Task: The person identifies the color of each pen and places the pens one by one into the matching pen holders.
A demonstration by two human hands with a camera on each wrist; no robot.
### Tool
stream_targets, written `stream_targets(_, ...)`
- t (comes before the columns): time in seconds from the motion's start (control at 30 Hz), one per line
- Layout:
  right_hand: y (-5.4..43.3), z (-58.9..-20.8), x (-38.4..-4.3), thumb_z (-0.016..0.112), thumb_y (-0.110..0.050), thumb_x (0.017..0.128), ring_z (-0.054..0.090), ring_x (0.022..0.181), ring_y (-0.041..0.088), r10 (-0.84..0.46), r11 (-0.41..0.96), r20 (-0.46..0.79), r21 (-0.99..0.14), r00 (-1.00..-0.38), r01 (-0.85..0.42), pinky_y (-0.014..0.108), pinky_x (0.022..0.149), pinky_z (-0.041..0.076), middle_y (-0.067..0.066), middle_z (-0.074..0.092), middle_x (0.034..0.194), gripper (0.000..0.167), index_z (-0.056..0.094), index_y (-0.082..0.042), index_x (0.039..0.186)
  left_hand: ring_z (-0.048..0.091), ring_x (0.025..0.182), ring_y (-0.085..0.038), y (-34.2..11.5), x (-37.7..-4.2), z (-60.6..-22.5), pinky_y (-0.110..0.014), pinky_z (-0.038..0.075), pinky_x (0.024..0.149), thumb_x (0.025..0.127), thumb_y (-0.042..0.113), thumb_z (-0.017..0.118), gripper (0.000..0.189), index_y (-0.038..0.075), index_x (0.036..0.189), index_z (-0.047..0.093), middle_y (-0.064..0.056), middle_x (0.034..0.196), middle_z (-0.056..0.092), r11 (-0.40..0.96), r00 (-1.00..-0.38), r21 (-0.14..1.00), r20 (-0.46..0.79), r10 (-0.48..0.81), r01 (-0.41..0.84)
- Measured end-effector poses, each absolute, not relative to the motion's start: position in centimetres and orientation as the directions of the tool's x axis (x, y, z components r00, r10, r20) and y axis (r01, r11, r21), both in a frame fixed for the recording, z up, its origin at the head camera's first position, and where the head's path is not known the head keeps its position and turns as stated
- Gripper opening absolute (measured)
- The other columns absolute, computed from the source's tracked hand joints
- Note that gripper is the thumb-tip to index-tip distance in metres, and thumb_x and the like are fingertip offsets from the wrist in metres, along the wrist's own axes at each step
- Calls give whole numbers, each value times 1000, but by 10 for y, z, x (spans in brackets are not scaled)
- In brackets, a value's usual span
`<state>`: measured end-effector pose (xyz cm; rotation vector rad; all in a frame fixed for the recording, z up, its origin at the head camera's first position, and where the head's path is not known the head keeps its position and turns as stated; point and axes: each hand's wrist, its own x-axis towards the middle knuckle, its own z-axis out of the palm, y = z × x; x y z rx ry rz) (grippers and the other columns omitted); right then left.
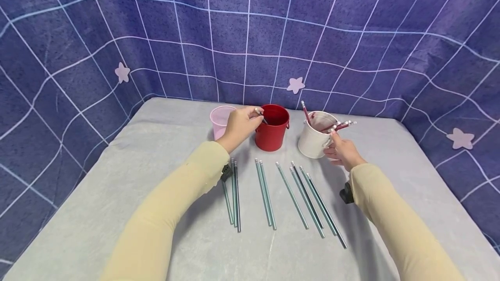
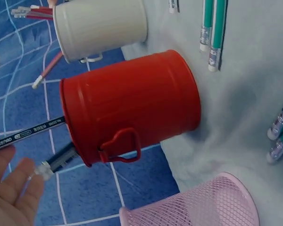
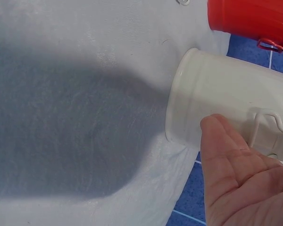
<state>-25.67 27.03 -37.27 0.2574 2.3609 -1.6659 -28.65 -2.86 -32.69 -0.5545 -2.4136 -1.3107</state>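
My left hand (image 1: 241, 125) pinches a dark pencil (image 2: 33, 133), whose far end passes over the rim of the red bucket (image 1: 269, 137). Another dark pencil (image 2: 62, 157) with a silver-and-white eraser end leans out of that bucket, close by the fingertips. On the right, my right hand (image 1: 343, 151) grips the white bucket (image 1: 310, 143), thumb at the rim beside the pencil ends and fingers along the outer side near its wire handle (image 3: 269, 115). Several dark red pencils (image 1: 343, 125) lean out of the white bucket to the right, and one red pencil (image 1: 306, 112) leans left.
A pink mesh cup (image 1: 219, 117) stands left of the red bucket, partly behind my left hand. Several green pencils (image 1: 291, 194) and dark navy pencils (image 1: 238, 198) lie in loose groups on the grey cloth (image 1: 156, 142). A blue gridded curtain (image 1: 234, 34) hangs behind.
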Motion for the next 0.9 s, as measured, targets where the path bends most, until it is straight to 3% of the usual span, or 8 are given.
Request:
stream_targets(0.2, 270, -370, -257, 15, -51, 101, 43, 125, 45, 28, 357, -280, -894, -959, 272, 52, 98, 45, 37, 42, 131, 84, 31, 24, 133, 69, 81, -23, -28, -287, -325, -26, 54, 70, 85, 7, 64, 19, -2, 99, 72, -12, 90, 73, 525, -886, 720, 428, 178, 454)
stream_targets(0.37, 271, -372, -256, 15, -51, 101, 43, 125, 45, 26, 352, -290, -893, -957, 280, 51, 98, 45, 36, 42, 132, 83, 31, 24, 133, 67, 93, -22, -29, -293, -333, -25, 52, 77, 86, 9, 64, 21, -1, 103, 73, -11, 97, 72, 591, -922, 711, 335, 194, 382)
stream_targets(0.7, 272, -371, -256, 14, -50, 101, 40, 127, 46, 7, 348, -284, -898, -959, 269, 53, 101, 41, 39, 39, 132, 83, 28, 25, 133, 63, 78, -18, -32, -298, -341, -20, 46, 64, 88, 15, 64, 18, 4, 95, 75, -6, 83, 72, 592, -928, 714, 269, 259, 373)
stream_targets(0.9, 270, -373, -257, 14, -51, 101, 42, 126, 45, 22, 357, -286, -893, -958, 274, 52, 99, 44, 38, 41, 132, 83, 32, 24, 133, 57, 58, -12, -41, -294, -353, -23, 42, 54, 91, 25, 59, 25, 4, 85, 72, 2, 67, 64, 696, -917, 634, 51, 397, 336)
